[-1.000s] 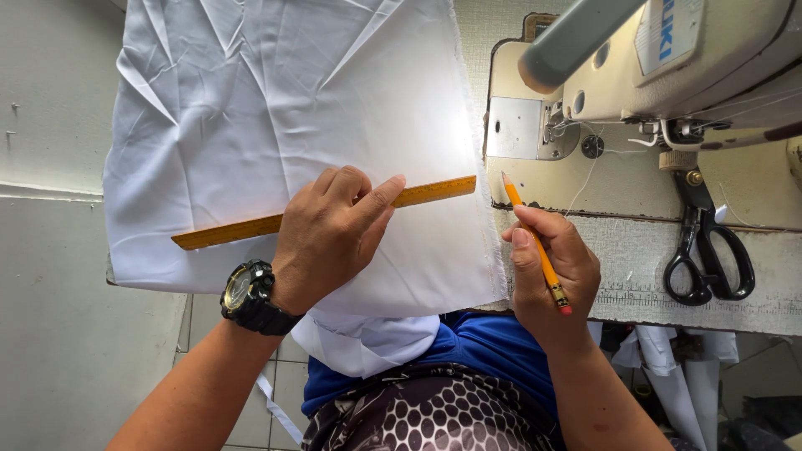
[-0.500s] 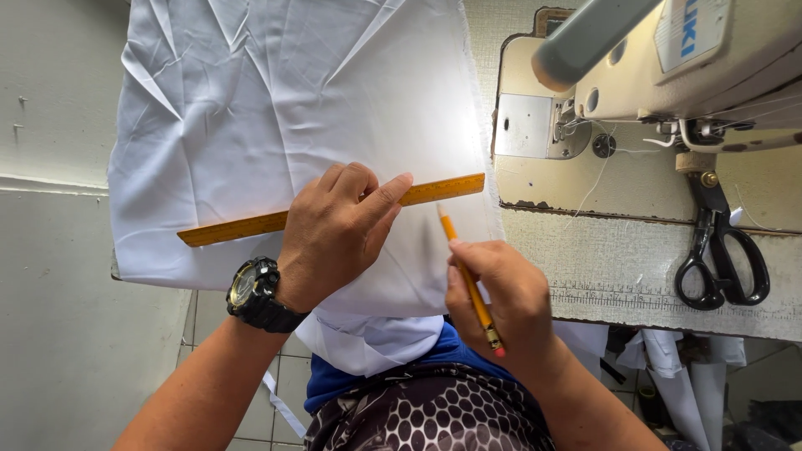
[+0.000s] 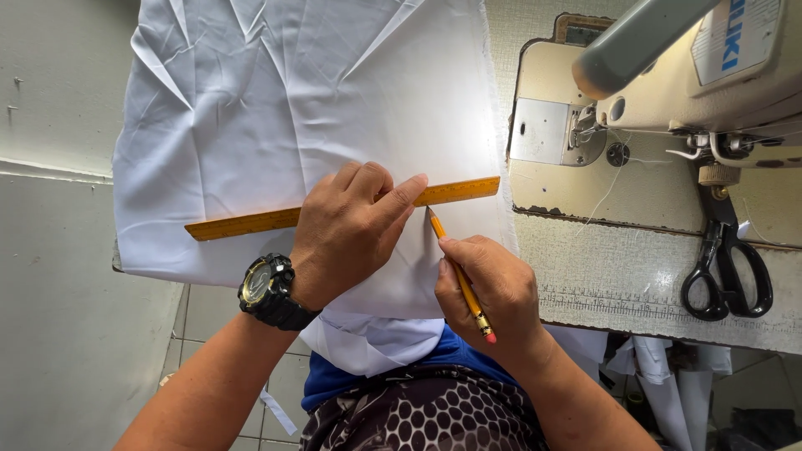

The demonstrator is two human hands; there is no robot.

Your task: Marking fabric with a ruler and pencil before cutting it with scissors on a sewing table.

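The long yellow wooden ruler (image 3: 251,223) lies flat on the white creased cloth (image 3: 292,108), its long axis running left to right and rising slightly toward the far right, where its end reaches the cloth's frayed edge. The left hand (image 3: 351,230) presses down on the ruler a little right of its middle, fingers spread flat over it and closed on nothing, the forefinger stretched along the ruler's near edge. Just to the right of that fingertip and on the near side of the ruler, the yellow pencil with a pink eraser (image 3: 459,276) stands tilted, its sharpened tip at or just short of the ruler's near edge on the cloth, its eraser end pointing back toward the person. The right hand (image 3: 493,292) pinches the pencil closed between thumb and fingers, close beside the left hand. A black wristwatch (image 3: 269,288) sits on the left wrist. Farther right stands a cream sewing machine (image 3: 668,75), with black-handled scissors (image 3: 725,276) lying on the worn table (image 3: 626,284) well apart from both hands.
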